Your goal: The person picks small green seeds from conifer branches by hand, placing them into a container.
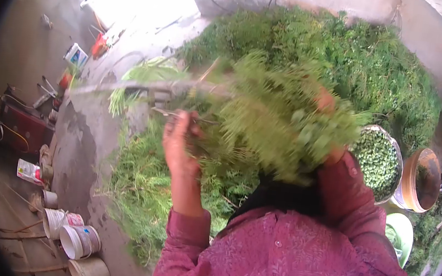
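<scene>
A bushy, feathery green leafy branch (283, 123) is held up across my front, blurred by motion. At its stem end, my left hand (181, 141) has its fingers curled closed around thin woody stems. My right hand (324, 102) reaches into the foliage on the other side; leaves cover much of it, and its fingers are curled among them. A long pale streak like a stick (144, 87) runs leftward above my left hand, too blurred to name. Beneath lies a heap of cut greenery (143, 183).
A large pile of leafy branches (373, 63) fills the back by the wall. On the right stand a bucket of small green pieces (375, 165) and a brownish bucket (423, 179). White buckets (78, 242) lie on the left, near a dark red case (24, 125).
</scene>
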Available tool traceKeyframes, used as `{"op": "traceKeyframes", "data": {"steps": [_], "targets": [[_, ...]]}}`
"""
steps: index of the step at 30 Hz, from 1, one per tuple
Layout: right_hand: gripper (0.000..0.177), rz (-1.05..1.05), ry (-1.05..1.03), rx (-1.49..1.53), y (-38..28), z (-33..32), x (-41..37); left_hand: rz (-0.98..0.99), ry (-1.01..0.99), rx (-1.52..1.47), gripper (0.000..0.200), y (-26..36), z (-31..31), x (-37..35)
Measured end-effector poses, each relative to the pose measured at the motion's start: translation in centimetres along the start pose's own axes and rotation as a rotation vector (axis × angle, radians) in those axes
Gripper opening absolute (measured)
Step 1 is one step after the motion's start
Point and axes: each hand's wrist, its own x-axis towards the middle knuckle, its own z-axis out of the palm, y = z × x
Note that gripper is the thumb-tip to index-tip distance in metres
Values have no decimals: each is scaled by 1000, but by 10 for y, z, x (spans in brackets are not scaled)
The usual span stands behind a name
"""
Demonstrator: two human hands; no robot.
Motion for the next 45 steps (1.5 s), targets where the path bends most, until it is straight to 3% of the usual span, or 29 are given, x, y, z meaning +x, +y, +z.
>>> {"op": "traceKeyframes", "data": {"steps": [3,5,7,8,9,11,13,15,16,17,18,19,20,21,23,24,27,28,29,31,32,35,38,41,43,45], "targets": [[47,-30,-99,5,-6,-2,-7,18,62,-13,20,16,-42,21],[49,-190,383,-1078,-7,-2,-15,37,103,-15,20,21,-64,31],[48,-164,355,-973,1,-1,-12,33,-7,-204,21,25,-80,38],[47,-136,336,-877,6,0,-11,-88,-238,-204,20,37,-83,26],[47,-110,318,-783,10,0,-9,-85,-240,-201,20,34,-84,30],[45,-61,283,-599,18,2,-6,31,-48,-257,21,22,-81,37],[43,-15,248,-420,25,5,-1,59,-47,-220,22,20,-69,37],[42,24,209,-250,29,8,6,34,-61,-156,31,20,-48,38],[41,39,186,-168,31,10,12,78,-40,-95,50,20,-34,34],[40,52,162,-84,32,12,18,83,-57,-97,50,17,-25,34],[40,36,161,-92,37,17,29,166,-125,-245,61,14,-17,34],[38,-102,235,-411,45,25,41,245,-190,-392,72,10,-8,32],[37,-240,309,-729,51,30,52,198,-185,-379,83,26,17,9],[37,-250,311,-733,52,35,61,197,-196,-380,83,28,19,9],[44,-590,222,-1757,47,43,79,307,-294,-227,91,33,17,11],[44,-596,224,-1757,49,44,81,310,-298,-226,91,36,19,12],[52,-495,218,-1642,57,45,77,387,-35,141,73,51,23,2],[53,-537,186,-1724,60,39,79,325,15,144,46,60,31,-10],[53,-582,151,-1804,63,36,80,325,21,146,46,61,24,-7],[49,-561,166,-1815,62,52,81,215,-82,123,27,60,6,4],[45,-539,185,-1829,63,59,82,149,-28,-9,17,57,5,7],[32,-545,40,-2015,70,66,84,22,48,56,21,56,6,6],[22,-450,66,-1976,62,88,87,22,109,22,31,28,-12,30],[23,-513,96,-2076,73,64,89,33,85,17,40,19,-16,23],[29,-457,96,-2038,74,58,92,-178,-57,-8,36,23,-15,14],[37,-450,16,-1987,65,66,97,-218,9,19,33,12,-28,19]]}}
